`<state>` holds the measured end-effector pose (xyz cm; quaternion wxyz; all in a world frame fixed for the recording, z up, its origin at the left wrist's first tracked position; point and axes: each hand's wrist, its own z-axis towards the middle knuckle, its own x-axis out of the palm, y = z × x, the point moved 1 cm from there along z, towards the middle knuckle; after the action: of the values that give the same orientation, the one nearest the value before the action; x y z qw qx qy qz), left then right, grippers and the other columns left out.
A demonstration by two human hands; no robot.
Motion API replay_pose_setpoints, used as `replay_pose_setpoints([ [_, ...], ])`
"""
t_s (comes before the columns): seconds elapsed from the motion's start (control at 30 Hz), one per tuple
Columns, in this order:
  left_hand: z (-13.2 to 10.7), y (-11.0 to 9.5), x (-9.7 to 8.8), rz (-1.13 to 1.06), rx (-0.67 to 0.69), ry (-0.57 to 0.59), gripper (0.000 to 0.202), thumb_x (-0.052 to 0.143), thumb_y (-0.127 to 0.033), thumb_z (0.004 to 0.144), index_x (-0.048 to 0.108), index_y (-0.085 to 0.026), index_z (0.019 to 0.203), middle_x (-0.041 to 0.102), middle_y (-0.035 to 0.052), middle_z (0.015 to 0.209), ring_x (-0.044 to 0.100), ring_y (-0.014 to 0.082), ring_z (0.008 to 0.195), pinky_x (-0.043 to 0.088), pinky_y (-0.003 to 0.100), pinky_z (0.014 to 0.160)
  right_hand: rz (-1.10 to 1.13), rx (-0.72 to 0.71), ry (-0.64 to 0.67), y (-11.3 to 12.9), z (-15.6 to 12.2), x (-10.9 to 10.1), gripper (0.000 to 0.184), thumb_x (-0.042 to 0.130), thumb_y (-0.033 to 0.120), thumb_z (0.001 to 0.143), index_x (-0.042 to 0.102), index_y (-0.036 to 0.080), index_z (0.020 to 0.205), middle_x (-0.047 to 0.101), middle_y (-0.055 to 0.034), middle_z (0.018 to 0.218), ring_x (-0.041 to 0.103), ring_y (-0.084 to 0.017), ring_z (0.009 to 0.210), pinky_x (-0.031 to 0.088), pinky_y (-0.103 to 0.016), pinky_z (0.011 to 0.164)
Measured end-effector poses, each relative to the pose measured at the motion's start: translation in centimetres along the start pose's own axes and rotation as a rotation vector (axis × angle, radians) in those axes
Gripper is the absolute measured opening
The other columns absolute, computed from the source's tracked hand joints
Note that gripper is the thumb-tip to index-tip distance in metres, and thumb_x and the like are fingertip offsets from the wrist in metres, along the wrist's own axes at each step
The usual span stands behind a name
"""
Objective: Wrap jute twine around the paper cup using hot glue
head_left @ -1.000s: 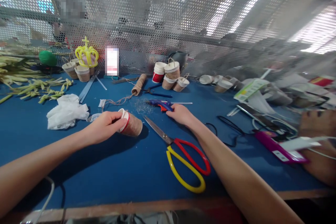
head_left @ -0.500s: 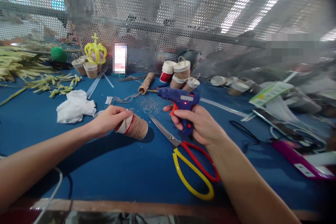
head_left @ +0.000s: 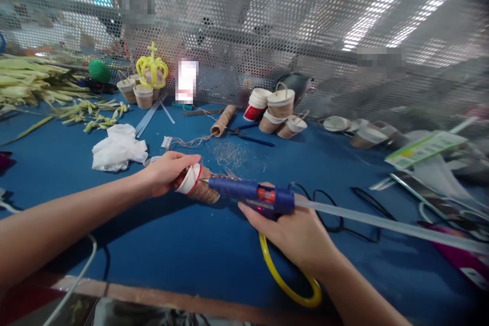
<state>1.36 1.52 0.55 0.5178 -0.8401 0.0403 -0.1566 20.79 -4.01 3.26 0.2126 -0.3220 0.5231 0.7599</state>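
Observation:
My left hand [head_left: 173, 170] grips a paper cup [head_left: 190, 178] by its white rim end. The cup lies tilted on its side, with brown twine wound round its body and a red line near the white band. My right hand [head_left: 284, 229] is closed around a blue hot glue gun [head_left: 248, 194], whose red light is lit. A long clear glue stick [head_left: 355, 218] sticks out of its back. The metal nozzle points left and is at the cup's side, close to the red line; whether it touches I cannot tell. Scissors with a yellow handle [head_left: 280, 275] lie mostly hidden under my right hand.
A twine roll [head_left: 223, 121], pliers [head_left: 252, 137] and a crumpled white cloth [head_left: 118, 147] lie beyond my hands. Several twine-wrapped cups [head_left: 280, 104] stand by the mesh screen [head_left: 237, 35]. A yellow crown [head_left: 152, 69] and dried husks [head_left: 30, 81] are at left.
The glue gun has swung from beyond the scissors down and left to the cup, its nozzle now at the cup's side. My left hand still holds the cup. The view has shifted slightly.

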Motion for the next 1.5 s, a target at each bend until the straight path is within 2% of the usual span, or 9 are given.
replay_pose_setpoints([
  [0.17,0.09,0.16,-0.01,-0.007,0.005,0.016,0.031,0.054,-0.035,0.076,0.068,-0.007,0.075,0.069,0.0112,0.070,0.061,0.0156,0.055,0.047,0.028,0.058,-0.040,-0.031,0.038,-0.43,-0.09,0.22,0.012,0.055,0.025,0.072,0.051,0.022,0.061,0.057,0.0012,0.057,0.055,-0.016,0.054,0.045,-0.027,0.052],
  [0.5,0.37,0.34,0.04,-0.030,0.030,0.035,0.030,0.056,-0.036,0.074,0.068,-0.008,0.074,0.069,0.0117,0.074,0.061,0.0158,0.055,0.047,0.028,0.055,-0.139,-0.083,0.004,-0.46,-0.52,0.30,0.010,0.056,0.024,0.073,0.051,0.021,0.065,0.057,0.0030,0.057,0.051,-0.012,0.050,0.042,-0.023,0.051],
  [0.73,0.26,0.20,0.07,0.014,0.021,-0.026,0.030,0.058,-0.038,0.072,0.067,-0.008,0.070,0.068,0.0101,0.065,0.060,0.0147,0.053,0.043,0.023,0.048,-0.163,-0.059,0.042,-0.15,-0.60,0.27,0.016,0.055,0.024,0.072,0.048,0.022,0.059,0.052,0.0033,0.053,0.046,-0.011,0.046,0.039,-0.022,0.045],
  [1.0,0.16,0.10,0.17,-0.003,0.030,0.018,0.030,0.053,-0.033,0.077,0.067,-0.007,0.073,0.069,0.0107,0.069,0.060,0.0144,0.052,0.046,0.027,0.055,-0.177,-0.063,0.012,-0.31,-0.58,0.15,0.012,0.055,0.025,0.074,0.049,0.022,0.063,0.054,0.0027,0.056,0.049,-0.012,0.048,0.041,-0.022,0.048],
  [1.2,0.01,0.11,0.19,0.047,0.035,-0.016,0.029,0.054,-0.035,0.074,0.066,-0.009,0.067,0.067,0.0081,0.062,0.057,0.0133,0.049,0.043,0.025,0.050,-0.175,-0.054,0.032,0.07,-0.60,0.13,0.016,0.056,0.023,0.072,0.048,0.021,0.058,0.053,0.0021,0.053,0.049,-0.012,0.047,0.040,-0.022,0.046],
  [1.37,-0.08,0.34,0.15,0.047,0.059,0.025,0.029,0.057,-0.036,0.072,0.064,-0.008,0.074,0.065,0.0070,0.064,0.056,0.0125,0.051,0.043,0.024,0.051,-0.150,-0.067,-0.018,-0.26,-0.44,0.11,0.009,0.055,0.023,0.073,0.051,0.021,0.065,0.056,0.0026,0.057,0.052,-0.012,0.050,0.043,-0.021,0.050],
  [1.5,-0.16,0.37,0.11,0.078,0.070,0.000,0.029,0.058,-0.037,0.071,0.063,-0.008,0.072,0.063,0.0046,0.058,0.053,0.0109,0.047,0.039,0.022,0.046,-0.147,-0.070,-0.022,-0.13,-0.40,0.05,0.009,0.055,0.025,0.073,0.051,0.021,0.065,0.057,0.0023,0.057,0.052,-0.012,0.050,0.044,-0.022,0.050],
])
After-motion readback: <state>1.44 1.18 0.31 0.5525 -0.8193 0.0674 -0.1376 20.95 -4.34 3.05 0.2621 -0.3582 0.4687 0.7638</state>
